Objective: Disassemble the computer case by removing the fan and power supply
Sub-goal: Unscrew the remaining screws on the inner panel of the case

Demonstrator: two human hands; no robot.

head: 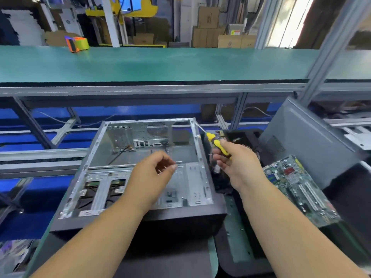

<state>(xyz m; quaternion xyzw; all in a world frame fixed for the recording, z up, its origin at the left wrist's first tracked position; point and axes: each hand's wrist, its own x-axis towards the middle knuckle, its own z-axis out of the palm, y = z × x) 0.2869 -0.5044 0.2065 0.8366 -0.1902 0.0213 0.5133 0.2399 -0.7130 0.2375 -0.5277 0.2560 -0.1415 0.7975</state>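
An open grey computer case (112,149) lies on its side in front of me, its inside mostly bare metal with a few loose cables near the rear panel. My left hand (152,173) hovers over the case's lower middle with its fingers loosely curled, thumb and fingertips close together; whether they pinch anything small is unclear. My right hand (234,163) grips a yellow-and-black screwdriver (216,143) just right of the case, its shaft pointing up-left toward the case's top right corner. Dark parts (241,139) lie behind that hand.
A green motherboard (301,187) lies to the right on a dark tray. A grey case side panel (309,141) leans behind it. A green-topped shelf (160,65) on an aluminium frame crosses above the bench, carrying an orange and green tape dispenser (77,43).
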